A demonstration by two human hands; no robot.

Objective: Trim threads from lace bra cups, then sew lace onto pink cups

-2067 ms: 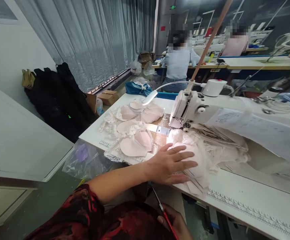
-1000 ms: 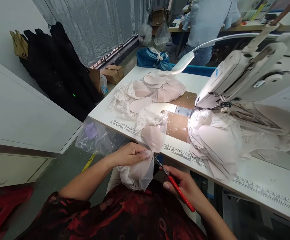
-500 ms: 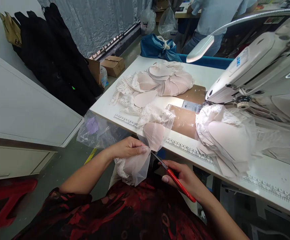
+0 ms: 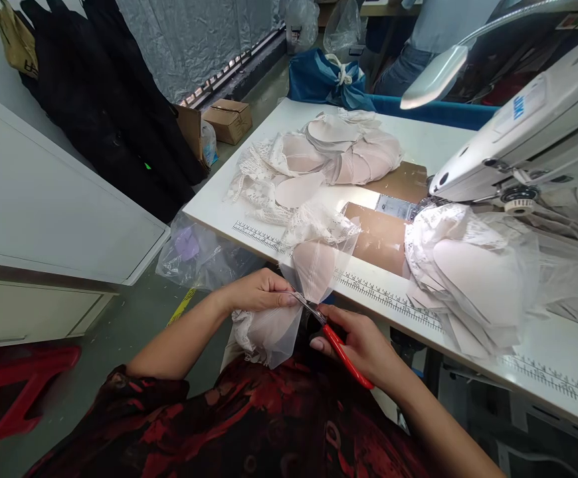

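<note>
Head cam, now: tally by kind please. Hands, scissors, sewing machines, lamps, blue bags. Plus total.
hands: 2 (left hand pinching the lace piece, right hand gripping the scissors)
scissors: 1
sewing machine: 1
lamp: 1
blue bag: 1
total: 6

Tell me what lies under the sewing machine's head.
A heap of lace-trimmed pink cups lies under the sewing machine, spilling toward the table edge. Beside it, a metal needle plate shows. The needle and presser foot cannot be seen; fabric covers that spot.
</note>
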